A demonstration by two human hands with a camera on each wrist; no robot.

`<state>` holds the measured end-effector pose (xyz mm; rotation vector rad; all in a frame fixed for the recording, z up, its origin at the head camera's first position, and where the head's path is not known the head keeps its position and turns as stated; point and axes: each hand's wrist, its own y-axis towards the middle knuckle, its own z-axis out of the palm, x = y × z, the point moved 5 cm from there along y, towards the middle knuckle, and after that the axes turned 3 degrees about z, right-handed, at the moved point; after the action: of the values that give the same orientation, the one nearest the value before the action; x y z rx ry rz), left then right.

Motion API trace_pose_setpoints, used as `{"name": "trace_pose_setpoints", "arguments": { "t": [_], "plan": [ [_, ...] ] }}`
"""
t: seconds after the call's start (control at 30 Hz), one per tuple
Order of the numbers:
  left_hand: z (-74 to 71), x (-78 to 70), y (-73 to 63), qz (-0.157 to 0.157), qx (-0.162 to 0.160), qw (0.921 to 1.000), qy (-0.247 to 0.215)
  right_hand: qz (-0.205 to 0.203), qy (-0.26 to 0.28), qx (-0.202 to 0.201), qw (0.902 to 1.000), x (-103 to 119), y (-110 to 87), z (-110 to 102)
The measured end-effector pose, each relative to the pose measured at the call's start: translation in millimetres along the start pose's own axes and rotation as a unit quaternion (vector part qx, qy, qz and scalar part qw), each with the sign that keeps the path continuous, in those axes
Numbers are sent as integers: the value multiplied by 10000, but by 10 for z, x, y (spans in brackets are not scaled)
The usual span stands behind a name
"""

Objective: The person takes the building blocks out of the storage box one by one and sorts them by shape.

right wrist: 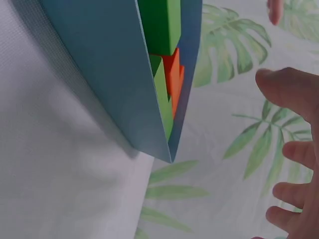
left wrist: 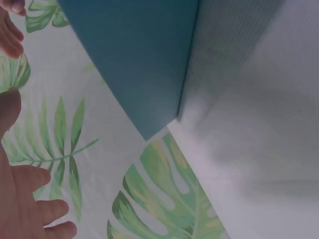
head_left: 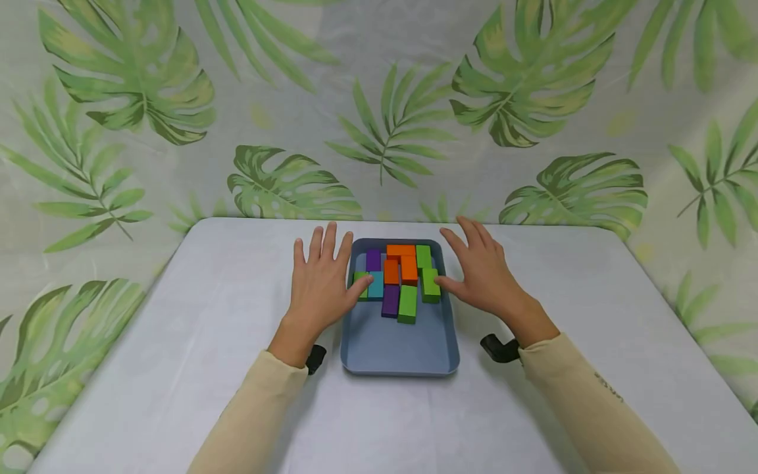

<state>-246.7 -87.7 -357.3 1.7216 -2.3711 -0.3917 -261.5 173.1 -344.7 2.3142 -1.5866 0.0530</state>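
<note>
A blue-grey tray (head_left: 397,349) lies on the table, with several coloured blocks grouped in its far half. Orange blocks (head_left: 408,270) sit near the middle, beside purple blocks (head_left: 390,301), green blocks (head_left: 407,304) and a teal block (head_left: 376,287). My left hand (head_left: 322,286) is spread over the tray's left side, its thumb overlapping the teal block in the head view. My right hand (head_left: 485,276) is spread at the right side, thumb tip overlapping a green block (head_left: 430,286). Neither hand grips anything. In the right wrist view the tray wall (right wrist: 99,74) hides most blocks.
A white cloth (head_left: 177,342) covers the table under the tray. Behind it hangs a leaf-patterned curtain (head_left: 284,118). Black wrist mounts (head_left: 500,349) stick out below the cream sleeves (head_left: 254,415).
</note>
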Motion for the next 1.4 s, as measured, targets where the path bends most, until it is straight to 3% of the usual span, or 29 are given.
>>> {"name": "trace_pose_setpoints", "arguments": {
  "t": [0.2, 0.37, 0.6, 0.97, 1.1, 1.27, 1.4],
  "plan": [
    [-41, 0, -23, 261, -222, 9994, -31, -57, 641, -153, 9978, -16, -10, -25],
    [-137, 21, -93, 538, -291, 9960, -658, -197, 1157, -221, 9928, -24, -36, -77],
    [-255, 67, -162, 764, -81, 9858, -1496, -398, 1050, -315, 9932, -60, -83, -118],
    [-215, 151, -213, 701, 358, 9781, -1927, -362, 818, -83, 9960, -130, -120, -103],
    [-131, 205, -176, 569, 537, 9670, -2424, -328, 962, -20, 9948, -170, -119, -114],
    [45, 342, -138, 112, 783, 9435, -3219, -313, 1062, 42, 9938, -248, -125, -141],
    [153, 403, -146, -57, 1083, 9323, -3451, -249, 1022, 106, 9944, -330, -149, -168]
  ]
}}
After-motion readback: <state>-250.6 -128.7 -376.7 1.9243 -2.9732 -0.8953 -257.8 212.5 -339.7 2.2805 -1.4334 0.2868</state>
